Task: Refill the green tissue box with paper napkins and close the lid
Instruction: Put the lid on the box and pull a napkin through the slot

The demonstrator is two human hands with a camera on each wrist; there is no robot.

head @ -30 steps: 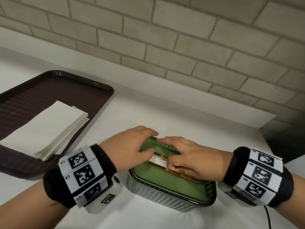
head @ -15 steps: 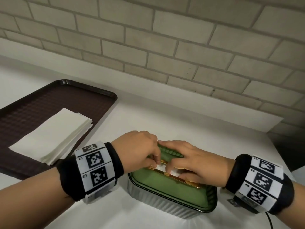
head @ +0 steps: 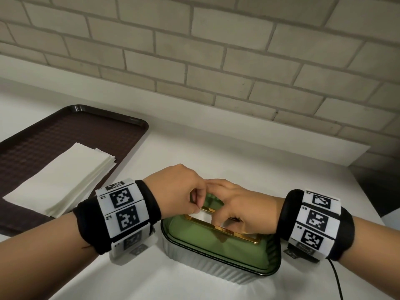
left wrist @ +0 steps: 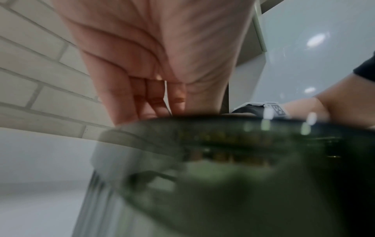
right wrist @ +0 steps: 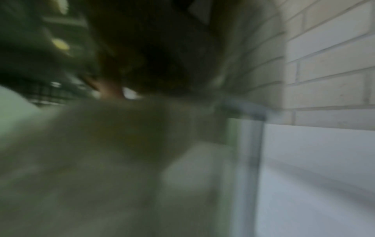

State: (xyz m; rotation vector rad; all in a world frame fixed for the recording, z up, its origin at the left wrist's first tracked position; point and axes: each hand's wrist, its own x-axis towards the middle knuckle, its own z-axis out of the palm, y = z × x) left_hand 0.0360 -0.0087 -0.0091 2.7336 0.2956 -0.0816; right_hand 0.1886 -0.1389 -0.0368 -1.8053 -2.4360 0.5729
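The green tissue box sits on the counter directly under both hands. The left hand and right hand curl their fingertips into the gold-rimmed slot, pinching the white napkin there; the slot runs left-right between them.

— Item status, green tissue box?
— Lid seated on ribbed pale base; translucent green, gold-trimmed slot with white napkin showing inside. Located at 6 o'clock on the counter.
— Napkin supply?
— White stack of paper napkins, squared, slightly fanned — at 9 o'clock of the box.
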